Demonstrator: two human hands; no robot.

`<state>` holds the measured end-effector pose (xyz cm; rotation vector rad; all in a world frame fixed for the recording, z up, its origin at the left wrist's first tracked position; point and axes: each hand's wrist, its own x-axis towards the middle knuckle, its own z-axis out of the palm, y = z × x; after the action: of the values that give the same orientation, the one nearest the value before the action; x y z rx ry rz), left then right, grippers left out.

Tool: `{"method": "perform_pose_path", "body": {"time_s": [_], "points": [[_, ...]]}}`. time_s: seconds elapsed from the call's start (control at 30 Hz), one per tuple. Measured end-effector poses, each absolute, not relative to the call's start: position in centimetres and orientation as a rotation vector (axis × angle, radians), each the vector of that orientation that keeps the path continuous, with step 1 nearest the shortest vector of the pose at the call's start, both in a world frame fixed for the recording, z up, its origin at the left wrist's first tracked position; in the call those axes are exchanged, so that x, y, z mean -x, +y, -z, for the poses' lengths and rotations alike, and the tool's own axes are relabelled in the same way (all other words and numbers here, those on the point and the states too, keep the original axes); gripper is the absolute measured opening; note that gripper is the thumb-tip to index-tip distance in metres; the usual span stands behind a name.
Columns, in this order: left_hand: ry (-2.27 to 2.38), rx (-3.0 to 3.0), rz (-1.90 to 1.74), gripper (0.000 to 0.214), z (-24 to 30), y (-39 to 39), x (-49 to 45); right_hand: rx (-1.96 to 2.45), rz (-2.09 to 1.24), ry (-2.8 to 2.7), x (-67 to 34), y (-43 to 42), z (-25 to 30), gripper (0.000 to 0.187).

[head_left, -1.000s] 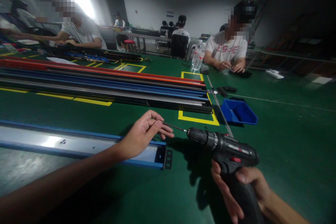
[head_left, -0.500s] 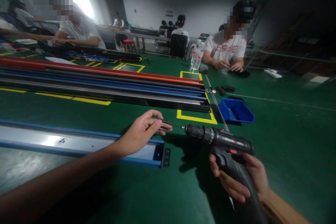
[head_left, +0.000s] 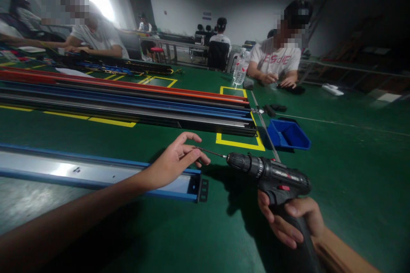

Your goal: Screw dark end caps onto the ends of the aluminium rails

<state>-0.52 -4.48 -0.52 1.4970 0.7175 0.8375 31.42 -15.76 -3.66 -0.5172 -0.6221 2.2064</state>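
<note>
My right hand (head_left: 290, 222) is wrapped round the handle of a black cordless drill (head_left: 269, 172), its chuck pointing left. A long thin driver bit (head_left: 211, 152) sticks out of the chuck. My left hand (head_left: 174, 158) has its thumb and fingers closed loosely at the bit's far end; whether a screw sits there is hidden. Beneath my left wrist lies a long blue-edged channel (head_left: 128, 172) with a pale, shiny inside and a black slotted end bracket (head_left: 203, 190).
Several long orange, blue and black rails (head_left: 160, 104) lie across the green table (head_left: 224, 230). A blue bin (head_left: 288, 134) stands to their right. Farther back are clear bottles (head_left: 239, 70) and a person (head_left: 273, 57) seated with hands on the table.
My right hand has changed its hold on the drill, with the thumb now round the handle. The drill has shifted very slightly. My left hand stays almost in place at the bit.
</note>
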Motion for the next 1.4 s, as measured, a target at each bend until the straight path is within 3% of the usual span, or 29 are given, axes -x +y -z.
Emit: {"method": "perform_pose_path", "body": {"time_s": [0.13, 0.27, 0.33, 0.47, 0.63, 1.4], "points": [[0.695, -1.542, -0.826, 0.050, 1.0, -4.3, 0.9, 0.497, -2.199, -0.614, -32.0, -15.6, 3.7, 0.031], [0.754, -1.784, -0.786, 0.045, 0.4, -4.7, 1.2, 0.454, -2.137, -0.607, -32.8, -15.2, 3.7, 0.032], [0.810, -2.044, -0.626, 0.047, -0.2, -5.5, 1.2, 0.449, -2.118, -0.589, -33.1, -14.9, 3.6, 0.032], [0.869, -2.418, -0.219, 0.076, -0.8, -7.3, 0.7, 0.521, -2.078, -0.575, -33.3, -14.5, 3.6, 0.031], [0.907, -2.565, -0.065, 0.059, 0.1, -7.6, 0.2, 0.599, -2.102, -0.560, -33.1, -14.6, 3.6, 0.032], [0.803, -2.542, -0.088, 0.056, -0.2, -1.8, 3.7, 0.456, -2.232, -0.630, -33.3, -14.9, 4.7, 0.039]]}}
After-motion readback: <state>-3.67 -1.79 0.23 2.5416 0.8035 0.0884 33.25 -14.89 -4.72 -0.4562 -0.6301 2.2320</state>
